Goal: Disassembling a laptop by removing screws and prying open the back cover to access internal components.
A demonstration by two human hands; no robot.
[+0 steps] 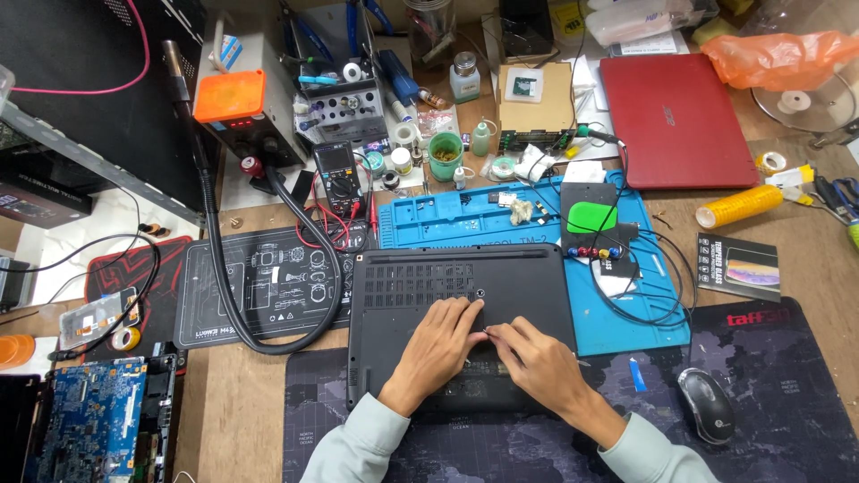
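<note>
Left hand (440, 344): lies palm down on the black laptop (461, 326), fingers loosely spread and gripping nothing, tips near the middle of the underside.
Right hand (537, 358): rests beside the left one, thumb and forefinger pinched together on something too small to make out, right where the two hands meet.
Black laptop: lies lid down, vented underside up, half on the dark map-print mat (787, 402), half on the bench (224, 402).
Mouse (706, 405): black, on the mat, right of the hands and well apart from them.
Circuit board (89, 420): blue, at the near left corner.
Flat box (737, 265): black, rectangular, with a picture of a phone screen on its face; lies on the bench right of the blue work mat (447, 222).
Green patch (591, 217): bright, rounded, on a dark holder on the blue mat.
Yellow roll (739, 206): lies on its side beyond the flat box.
Multimeter (337, 177): black, with red leads, left of the blue mat.
Red laptop (676, 116): shut, at the far right.
Orange bag (778, 55): crumpled plastic, behind the red laptop.
</note>
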